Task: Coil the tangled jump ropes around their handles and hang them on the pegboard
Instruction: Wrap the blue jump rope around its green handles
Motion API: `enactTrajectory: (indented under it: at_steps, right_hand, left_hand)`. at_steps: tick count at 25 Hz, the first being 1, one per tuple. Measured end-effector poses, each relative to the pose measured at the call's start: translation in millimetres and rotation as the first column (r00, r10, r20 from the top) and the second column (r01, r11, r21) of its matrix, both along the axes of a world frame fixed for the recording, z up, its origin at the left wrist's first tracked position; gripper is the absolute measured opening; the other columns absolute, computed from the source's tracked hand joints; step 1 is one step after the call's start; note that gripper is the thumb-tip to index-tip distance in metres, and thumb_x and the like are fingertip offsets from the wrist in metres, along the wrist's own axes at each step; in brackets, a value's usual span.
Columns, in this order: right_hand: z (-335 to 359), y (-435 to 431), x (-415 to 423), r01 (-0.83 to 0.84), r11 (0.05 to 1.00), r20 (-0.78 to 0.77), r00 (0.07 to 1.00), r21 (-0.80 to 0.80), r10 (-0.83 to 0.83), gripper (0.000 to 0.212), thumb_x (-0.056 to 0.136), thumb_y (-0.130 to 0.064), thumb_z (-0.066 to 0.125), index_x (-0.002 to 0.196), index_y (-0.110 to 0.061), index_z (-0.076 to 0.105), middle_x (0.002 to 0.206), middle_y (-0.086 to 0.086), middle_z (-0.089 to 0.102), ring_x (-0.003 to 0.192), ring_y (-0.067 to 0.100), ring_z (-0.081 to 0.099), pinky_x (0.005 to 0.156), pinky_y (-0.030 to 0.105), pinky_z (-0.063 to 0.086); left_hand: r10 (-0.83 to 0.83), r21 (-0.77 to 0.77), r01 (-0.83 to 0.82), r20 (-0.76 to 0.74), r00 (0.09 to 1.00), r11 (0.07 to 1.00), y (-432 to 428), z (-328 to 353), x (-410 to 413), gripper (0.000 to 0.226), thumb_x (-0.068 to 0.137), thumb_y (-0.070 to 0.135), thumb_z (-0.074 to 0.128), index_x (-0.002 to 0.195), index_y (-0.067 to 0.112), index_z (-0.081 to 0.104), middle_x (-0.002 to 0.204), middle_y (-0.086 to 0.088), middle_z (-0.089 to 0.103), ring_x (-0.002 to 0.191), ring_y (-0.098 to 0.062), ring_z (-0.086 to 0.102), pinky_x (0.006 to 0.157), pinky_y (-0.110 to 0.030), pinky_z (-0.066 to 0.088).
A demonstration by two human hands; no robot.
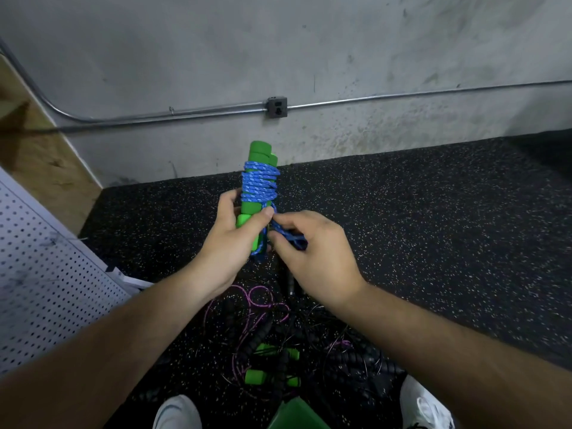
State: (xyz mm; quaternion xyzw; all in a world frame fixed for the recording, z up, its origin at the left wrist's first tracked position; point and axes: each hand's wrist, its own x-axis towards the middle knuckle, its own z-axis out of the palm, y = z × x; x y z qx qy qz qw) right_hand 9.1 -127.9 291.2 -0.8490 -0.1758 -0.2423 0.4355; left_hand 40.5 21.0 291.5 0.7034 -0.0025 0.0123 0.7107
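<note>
My left hand [230, 239] grips a pair of green foam handles [259, 156] held upright together, with blue rope [260, 184] coiled in several turns around them. My right hand [315, 252] pinches the loose end of the blue rope [291, 238] just below the coil, beside my left thumb. On the floor below lies a tangle of ropes: a purple rope [257, 300], black beaded ropes [263, 339] and more green handles [272, 363]. The white pegboard [40, 274] leans at the left.
The floor is black speckled rubber [433, 227]. A grey concrete wall [278, 57] with a metal conduit and outlet box [276, 107] stands ahead. My white shoes [178, 411] show at the bottom, with a green object [297, 413] between them. A wooden panel [37, 144] stands far left.
</note>
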Motion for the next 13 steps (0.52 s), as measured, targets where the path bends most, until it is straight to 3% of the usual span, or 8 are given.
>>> enactTrajectory:
  at_steps: [3,6,9,11,13]
  right_hand:
    - [6.4,-1.1,1.6,-0.099,0.991,0.113,0.99,0.094,0.089,0.016,0.087,-0.01,0.076,0.103,-0.006,0.076,0.098,0.003,0.071,0.094,0.012,0.066,0.089,0.023,0.051]
    - [16.8,-4.6,4.0,-0.155,0.981,0.166,0.977,0.119,0.134,0.019,0.089,-0.011,0.074,0.107,-0.005,0.076,0.105,0.008,0.064,0.099,0.015,0.063,0.093,0.026,0.05]
    - [26.1,-12.8,10.9,-0.18,0.983,0.201,0.964,0.017,0.174,0.023,0.094,-0.011,0.067,0.114,-0.002,0.073,0.103,0.004,0.061,0.096,0.018,0.059,0.092,0.029,0.049]
    - [31.1,-19.9,14.7,-0.171,0.977,0.211,0.958,-0.124,0.194,0.03,0.098,-0.012,0.061,0.124,0.0,0.067,0.092,-0.005,0.058,0.087,0.012,0.053,0.088,0.024,0.046]
    - [36.0,-26.2,14.9,-0.155,0.976,0.128,0.976,-0.155,0.175,0.038,0.099,-0.015,0.06,0.134,-0.002,0.059,0.087,-0.008,0.063,0.084,0.009,0.057,0.084,0.019,0.045]
  left_hand:
    - [-0.054,-0.152,0.04,-0.089,0.995,0.988,3.4,7.9,-2.7,0.027,0.099,0.013,0.06,0.125,0.01,0.054,0.118,-0.014,0.07,0.104,-0.021,0.068,0.073,-0.026,0.056]
    - [-0.113,-0.17,0.093,-0.111,0.987,0.981,1.0,12.5,-7.9,0.041,0.099,0.013,0.059,0.138,0.018,0.048,0.124,-0.01,0.069,0.116,-0.025,0.067,0.089,-0.036,0.058]
    - [-0.147,-0.188,0.138,-0.037,0.988,0.972,0.5,13.3,-6.3,0.068,0.096,0.012,0.062,0.152,0.035,0.03,0.131,0.001,0.067,0.12,-0.018,0.065,0.099,-0.038,0.053]
    - [-0.18,-0.179,0.178,0.004,0.984,0.968,0.2,13.4,-5.0,0.068,0.098,0.01,0.06,0.151,0.041,0.031,0.135,0.002,0.065,0.123,-0.018,0.063,0.099,-0.039,0.053]
    - [-0.183,-0.164,0.181,0.004,0.983,0.97,-1.2,14.6,-5.8,0.066,0.099,0.004,0.056,0.149,0.043,0.035,0.132,0.003,0.066,0.119,-0.02,0.065,0.096,-0.039,0.055]
